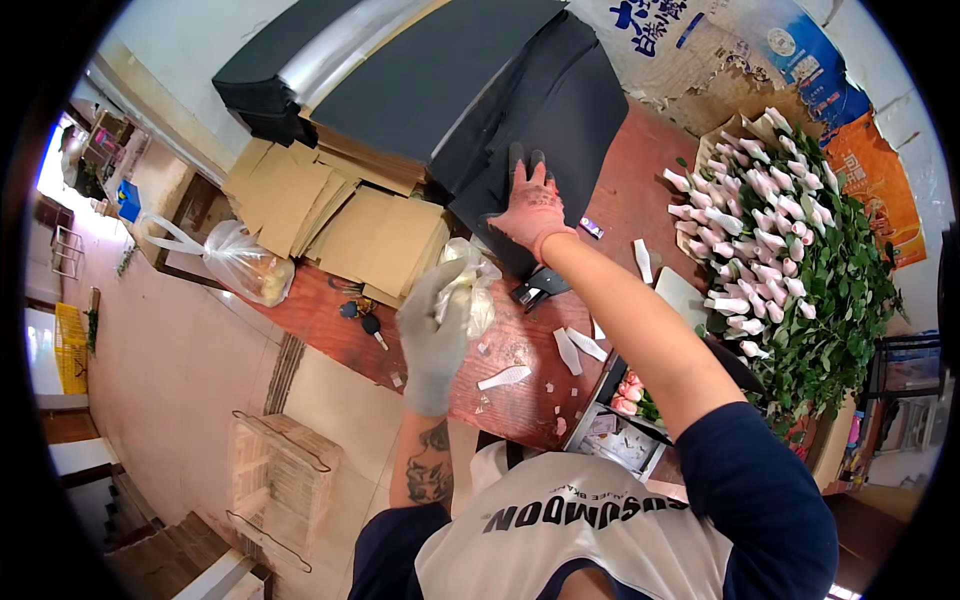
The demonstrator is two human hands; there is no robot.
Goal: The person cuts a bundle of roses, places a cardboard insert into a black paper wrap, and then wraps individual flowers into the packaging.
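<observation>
My right hand (530, 210), in a pink glove with dark fingertips, lies spread on a stack of black sheets (520, 120) at the far side of the red table. My left hand (435, 335), in a pale grey glove, hovers over the table's near left edge. Its fingers are slightly blurred and look loosely parted, with nothing visible in them. Just beside it sits a clear plastic bag (482, 300) with pale contents; whether they touch is unclear. A black stapler-like tool (538, 288) rests below my right wrist. White sleeve-shaped pieces (568, 352) lie scattered nearby.
Pink roses in white sleeves (760, 240) fill the table's right side. Flattened cardboard (375, 240) and a tied plastic bag (245, 262) lie left, near keys (372, 324). An open drawer (620, 440) is close to my body. A wooden crate (285, 465) stands on the floor.
</observation>
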